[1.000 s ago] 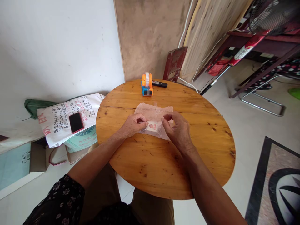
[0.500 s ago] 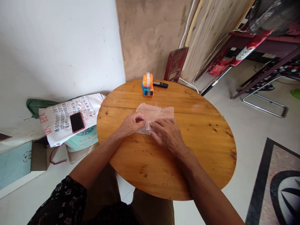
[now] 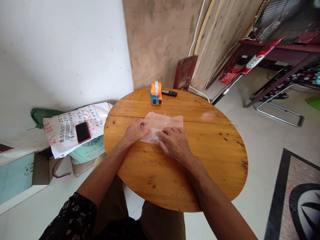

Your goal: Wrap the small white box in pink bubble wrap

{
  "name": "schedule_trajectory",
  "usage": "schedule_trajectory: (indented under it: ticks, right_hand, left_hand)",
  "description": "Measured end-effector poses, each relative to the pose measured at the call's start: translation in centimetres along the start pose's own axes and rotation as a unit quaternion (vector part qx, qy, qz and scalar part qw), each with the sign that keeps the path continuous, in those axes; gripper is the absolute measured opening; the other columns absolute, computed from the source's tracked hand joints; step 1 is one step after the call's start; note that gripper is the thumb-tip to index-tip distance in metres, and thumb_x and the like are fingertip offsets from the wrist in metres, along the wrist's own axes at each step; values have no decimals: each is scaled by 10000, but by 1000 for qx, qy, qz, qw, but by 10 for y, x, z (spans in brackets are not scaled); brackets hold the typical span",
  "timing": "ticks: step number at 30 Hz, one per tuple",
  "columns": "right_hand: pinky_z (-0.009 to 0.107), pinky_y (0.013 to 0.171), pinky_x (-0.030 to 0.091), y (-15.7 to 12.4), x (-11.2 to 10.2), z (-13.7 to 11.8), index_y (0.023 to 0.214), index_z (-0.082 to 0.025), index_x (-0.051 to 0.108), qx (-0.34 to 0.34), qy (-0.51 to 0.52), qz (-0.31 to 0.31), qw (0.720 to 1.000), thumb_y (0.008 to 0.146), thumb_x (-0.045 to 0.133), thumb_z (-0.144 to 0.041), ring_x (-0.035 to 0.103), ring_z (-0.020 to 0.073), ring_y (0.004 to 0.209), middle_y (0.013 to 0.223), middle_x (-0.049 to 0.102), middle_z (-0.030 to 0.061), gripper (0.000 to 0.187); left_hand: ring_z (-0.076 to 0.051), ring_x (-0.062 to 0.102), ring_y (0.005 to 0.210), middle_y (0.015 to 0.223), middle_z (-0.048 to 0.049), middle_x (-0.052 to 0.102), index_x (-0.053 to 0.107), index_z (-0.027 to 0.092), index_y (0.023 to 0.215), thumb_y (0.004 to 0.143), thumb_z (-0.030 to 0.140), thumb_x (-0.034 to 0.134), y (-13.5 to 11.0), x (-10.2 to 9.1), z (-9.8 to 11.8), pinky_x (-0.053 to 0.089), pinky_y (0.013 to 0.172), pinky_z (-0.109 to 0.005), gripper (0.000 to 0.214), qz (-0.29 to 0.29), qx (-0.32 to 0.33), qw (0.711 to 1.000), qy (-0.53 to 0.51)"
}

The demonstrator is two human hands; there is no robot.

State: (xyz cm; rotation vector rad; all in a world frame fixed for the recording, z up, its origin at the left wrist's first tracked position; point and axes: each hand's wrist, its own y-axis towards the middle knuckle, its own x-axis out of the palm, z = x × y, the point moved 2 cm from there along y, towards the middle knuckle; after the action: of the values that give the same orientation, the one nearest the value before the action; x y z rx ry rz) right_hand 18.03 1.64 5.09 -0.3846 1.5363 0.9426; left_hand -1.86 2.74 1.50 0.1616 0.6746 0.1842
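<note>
A sheet of clear bubble wrap lies on the round wooden table, its near part folded over or bunched. At the near left corner, the curled fingers and thumb of my left hand are closed on the wrap. My right hand lies over the right part, palm down, fingers bent and thumb tucked below, gripping the folded near edge. Whether anything is wrapped inside the fold, I cannot tell.
An orange and blue tape dispenser stands at the table's far edge beside a black remote control. To the left, a phone rests on a white printed sack. A wooden chair stands behind; a fan is at right.
My left hand has shifted slightly left, away from my right hand, which leaves more of the folded wrap visible between them. The whole view has moved a little.
</note>
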Motion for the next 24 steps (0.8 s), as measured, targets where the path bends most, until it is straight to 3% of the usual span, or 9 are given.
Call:
schedule_trajectory:
  ticks: [3,7,13,18,24]
  right_hand:
    - [383,814,269,0,0,0,1019,-207,687,2,-6,0,1000,920,600,-302,506,260,921,998,682,86,163]
    - [382,804,258,-1,-1,-2,1107,-218,672,-2,-14,-3,1000,932,581,-288,491,258,908,1000,670,89,210]
    - [384,782,240,1,-3,-8,1067,-229,677,-9,-41,-11,999,930,577,-263,477,250,881,946,657,84,173]
    - [386,777,238,2,-4,-11,1035,-218,676,-10,-54,-16,998,918,587,-263,482,255,881,949,663,94,154]
    - [388,765,237,3,-4,-11,1036,-218,677,-10,-56,-23,998,908,589,-254,487,259,880,965,667,100,160]
  left_hand:
    - [-255,635,946,1075,-110,672,656,154,1136,726,353,716,-1,-6,3,493,848,-358,459,12,-3,997,74]
    - [-270,641,816,845,-77,690,645,167,1226,732,447,729,-3,-14,7,482,754,-342,574,-11,-56,990,131]
    - [-199,566,628,666,-21,622,737,197,999,762,402,686,-3,-17,7,387,599,-278,318,-52,-27,986,156]
    - [-131,450,521,567,42,515,720,174,998,713,309,704,-2,-10,1,312,522,-252,316,-80,2,995,55]
    - [-112,468,513,588,54,530,653,153,1149,706,243,669,-2,-4,-2,342,494,-226,452,-57,-43,988,-137]
